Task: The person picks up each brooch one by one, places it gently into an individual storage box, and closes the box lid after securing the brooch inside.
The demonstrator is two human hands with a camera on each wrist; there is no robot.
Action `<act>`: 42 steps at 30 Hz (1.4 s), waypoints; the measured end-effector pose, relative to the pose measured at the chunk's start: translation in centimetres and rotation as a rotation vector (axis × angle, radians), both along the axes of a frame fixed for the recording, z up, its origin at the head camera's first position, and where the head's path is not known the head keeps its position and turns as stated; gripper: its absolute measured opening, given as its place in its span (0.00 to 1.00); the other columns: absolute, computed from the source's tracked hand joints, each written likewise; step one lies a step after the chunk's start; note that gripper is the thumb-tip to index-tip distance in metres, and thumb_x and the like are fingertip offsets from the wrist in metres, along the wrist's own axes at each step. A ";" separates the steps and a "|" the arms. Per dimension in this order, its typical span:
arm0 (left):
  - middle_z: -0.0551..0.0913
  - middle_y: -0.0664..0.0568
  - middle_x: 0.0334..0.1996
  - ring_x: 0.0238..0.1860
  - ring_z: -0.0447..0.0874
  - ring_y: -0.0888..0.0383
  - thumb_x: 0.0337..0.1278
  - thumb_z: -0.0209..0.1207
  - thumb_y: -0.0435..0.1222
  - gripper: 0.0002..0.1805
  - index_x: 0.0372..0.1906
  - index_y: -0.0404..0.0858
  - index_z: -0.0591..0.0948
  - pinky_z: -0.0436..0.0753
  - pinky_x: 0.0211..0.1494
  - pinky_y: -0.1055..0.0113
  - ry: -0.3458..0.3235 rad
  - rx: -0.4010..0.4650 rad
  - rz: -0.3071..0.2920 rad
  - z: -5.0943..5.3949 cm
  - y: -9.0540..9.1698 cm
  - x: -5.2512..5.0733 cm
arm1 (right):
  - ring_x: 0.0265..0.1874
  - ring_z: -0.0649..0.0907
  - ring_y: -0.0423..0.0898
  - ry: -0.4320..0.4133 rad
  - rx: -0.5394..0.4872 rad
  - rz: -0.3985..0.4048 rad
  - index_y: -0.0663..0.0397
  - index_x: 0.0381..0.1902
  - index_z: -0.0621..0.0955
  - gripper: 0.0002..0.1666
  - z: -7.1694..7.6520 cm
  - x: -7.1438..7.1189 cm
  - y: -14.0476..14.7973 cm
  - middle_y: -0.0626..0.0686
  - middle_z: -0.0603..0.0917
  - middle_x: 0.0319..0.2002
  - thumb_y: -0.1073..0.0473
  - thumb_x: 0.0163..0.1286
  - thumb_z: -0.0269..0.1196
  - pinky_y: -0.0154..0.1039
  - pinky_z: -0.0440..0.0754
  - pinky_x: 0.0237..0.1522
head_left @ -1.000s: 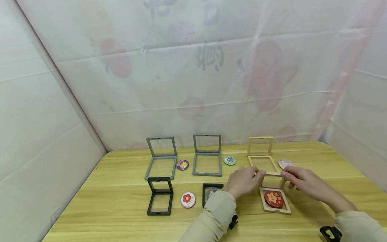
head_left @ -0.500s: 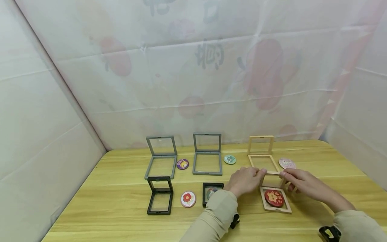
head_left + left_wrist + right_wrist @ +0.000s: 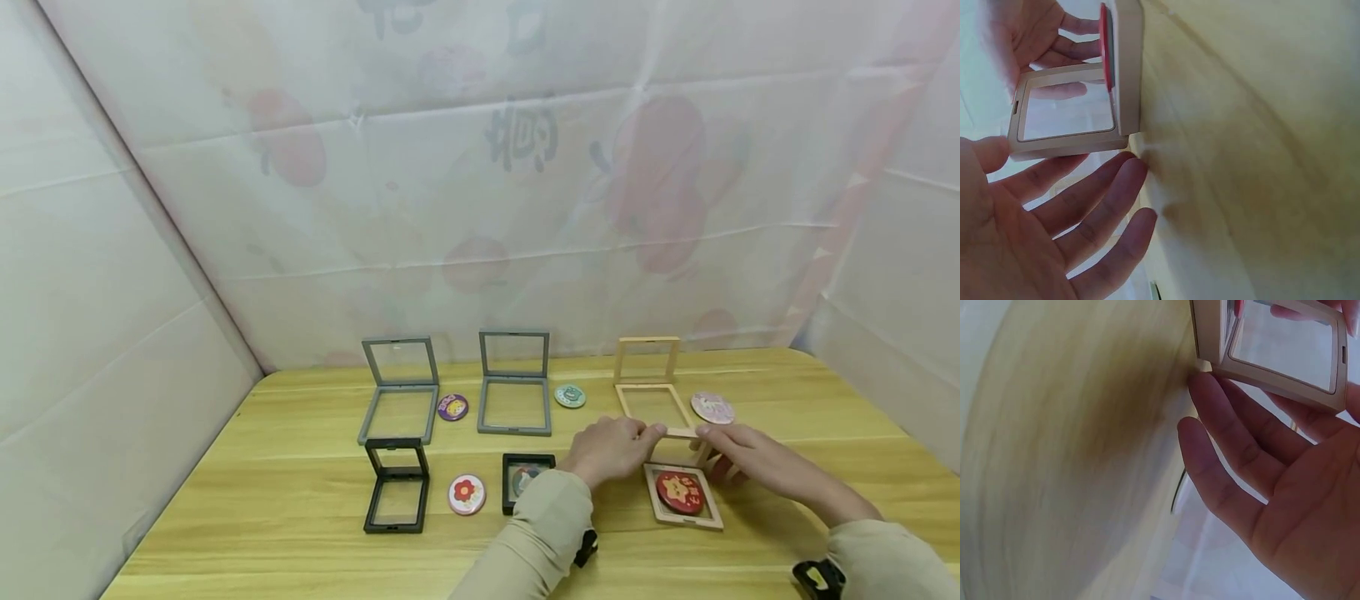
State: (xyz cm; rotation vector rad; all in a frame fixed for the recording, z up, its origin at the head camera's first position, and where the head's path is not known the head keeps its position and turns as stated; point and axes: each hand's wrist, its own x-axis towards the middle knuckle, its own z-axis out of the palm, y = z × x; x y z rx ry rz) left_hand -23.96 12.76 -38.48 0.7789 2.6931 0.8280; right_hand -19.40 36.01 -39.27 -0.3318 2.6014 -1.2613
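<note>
A pale beige square display frame (image 3: 690,523) with a clear film window rests on the table, its lid raised on the hinge. On the film of its base lies a round red badge (image 3: 679,492) with a yellow star figure. My left hand (image 3: 609,450) pinches the lid's upper left corner between thumb and index finger. At the upper right corner, my right hand (image 3: 757,467) pinches the same lid. Both wrist views show the lid (image 3: 1066,149) between the hands, with the other fingers spread loosely. Edge-on in the left wrist view, the badge sits against the base.
Two grey frames (image 3: 513,432) and a yellowish frame (image 3: 647,387) stand opened along the back, with purple (image 3: 453,407), green (image 3: 570,396) and pink (image 3: 712,407) badges. Nearer are an opened black frame (image 3: 396,528), a flower badge (image 3: 467,494) and a black frame (image 3: 508,483) partly behind the left sleeve.
The lid's top edge has tipped slightly toward me, with both hands moving along with it. The base, the red badge and the other frames stay where they were.
</note>
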 end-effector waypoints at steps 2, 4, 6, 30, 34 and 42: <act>0.79 0.60 0.26 0.28 0.75 0.63 0.77 0.44 0.58 0.26 0.50 0.50 0.88 0.74 0.32 0.65 -0.007 -0.009 -0.011 0.2 -0.1 -0.1 | 0.35 0.84 0.49 -0.018 -0.014 0.035 0.80 0.52 0.75 0.31 0.0 -0.1 0.2 0.58 0.82 0.42 0.54 0.87 0.36 0.44 0.83 0.33; 0.80 0.59 0.27 0.28 0.75 0.62 0.77 0.45 0.59 0.26 0.52 0.50 0.87 0.75 0.33 0.65 -0.025 -0.016 -0.023 0.2 -0.1 -0.2 | 0.36 0.84 0.48 -0.032 -0.029 0.075 0.81 0.53 0.74 0.31 0.1 -0.2 0.5 0.59 0.82 0.44 0.55 0.87 0.36 0.44 0.82 0.33; 0.80 0.60 0.28 0.29 0.75 0.63 0.76 0.45 0.60 0.26 0.54 0.50 0.87 0.75 0.34 0.65 -0.041 -0.021 -0.028 0.3 -0.2 -0.2 | 0.37 0.84 0.47 -0.042 -0.042 0.111 0.81 0.54 0.74 0.30 0.1 -0.3 0.7 0.59 0.81 0.45 0.56 0.87 0.35 0.44 0.82 0.33; 0.83 0.62 0.57 0.57 0.79 0.66 0.76 0.48 0.57 0.25 0.59 0.48 0.86 0.76 0.57 0.69 -0.177 -0.101 -0.188 0.9 -1.0 -0.1 | 0.34 0.79 0.34 -0.009 -0.053 0.255 0.84 0.53 0.76 0.22 -0.1 0.0 1.6 0.47 0.84 0.37 0.63 0.83 0.48 0.36 0.79 0.30; 0.83 0.63 0.56 0.56 0.78 0.66 0.76 0.50 0.57 0.25 0.59 0.48 0.86 0.75 0.57 0.69 -0.201 -0.088 -0.212 0.9 -1.1 -0.2 | 0.37 0.79 0.31 0.021 -0.006 0.259 0.84 0.53 0.78 0.21 0.1 0.0 1.6 0.55 0.87 0.40 0.64 0.81 0.51 0.34 0.80 0.33; 0.81 0.62 0.32 0.32 0.73 0.68 0.75 0.51 0.56 0.22 0.57 0.51 0.87 0.72 0.38 0.73 -0.158 -0.133 -0.273 0.8 -1.1 -0.6 | 0.46 0.80 0.29 0.042 0.043 0.260 0.78 0.54 0.79 0.18 0.1 0.0 1.7 0.64 0.85 0.49 0.64 0.78 0.56 0.30 0.79 0.43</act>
